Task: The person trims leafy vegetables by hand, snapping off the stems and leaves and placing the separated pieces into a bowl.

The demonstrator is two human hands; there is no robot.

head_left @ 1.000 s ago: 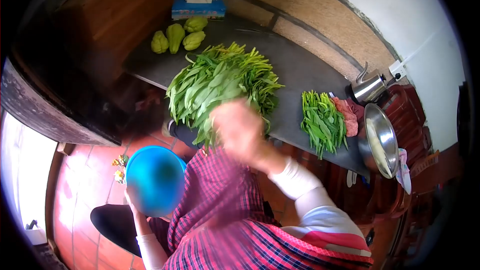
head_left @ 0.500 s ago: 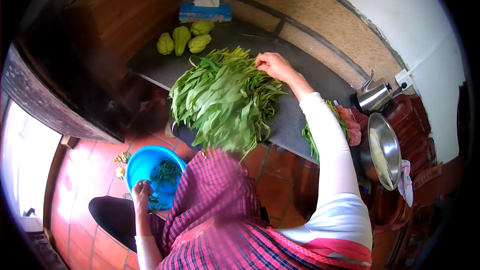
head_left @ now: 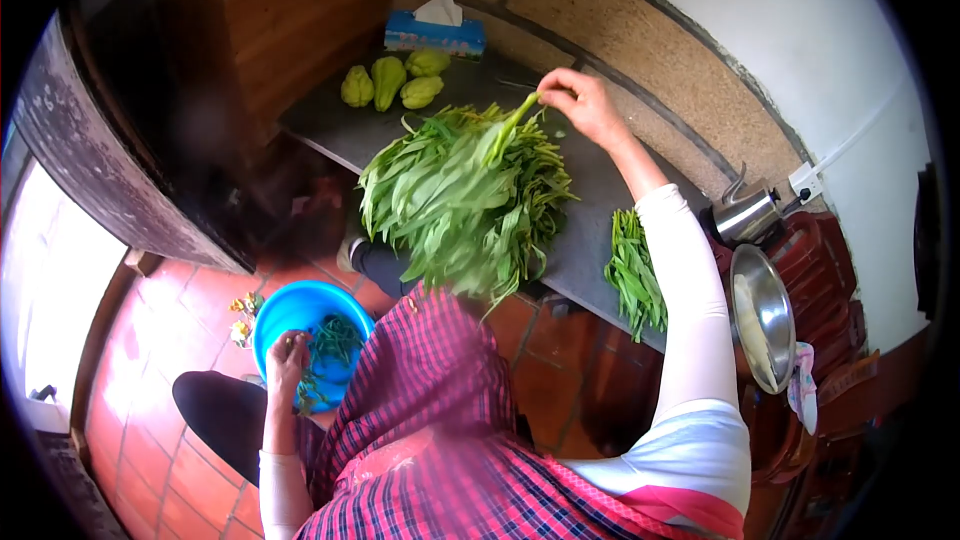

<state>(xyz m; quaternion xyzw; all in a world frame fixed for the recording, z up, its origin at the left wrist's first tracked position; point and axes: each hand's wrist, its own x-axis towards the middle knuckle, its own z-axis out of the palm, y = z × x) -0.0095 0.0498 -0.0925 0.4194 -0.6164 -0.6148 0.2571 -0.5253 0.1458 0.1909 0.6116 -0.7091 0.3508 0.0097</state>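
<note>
A large heap of water spinach [head_left: 450, 210], long narrow leaves with pale stems, lies on the dark slab and droops over its front edge. At the heap's upper right, my right hand [head_left: 585, 108] pinches the end of a pale green stem [head_left: 514, 125], raised above the rest. My left hand [head_left: 289, 355] is closed over the blue basin [head_left: 262, 325], with a few green sprigs [head_left: 307, 390] hanging from it; its fingertips are partly hidden. Dark green pieces [head_left: 335, 338] lie inside the basin. A smaller bunch of greens [head_left: 632, 275] rests on the slab beside my right forearm.
Several chayotes [head_left: 389, 83] and a blue tissue box [head_left: 434, 37] sit at the back of the slab [head_left: 590, 225]. On the right are a steel kettle [head_left: 746, 215] and a steel bowl [head_left: 748, 285]. A wooden box [head_left: 290, 25] stands at the left.
My right hand has risen up and to the right, drawing a stem up from the heap. My left hand has moved slightly up over the basin. The view has shifted a little.
</note>
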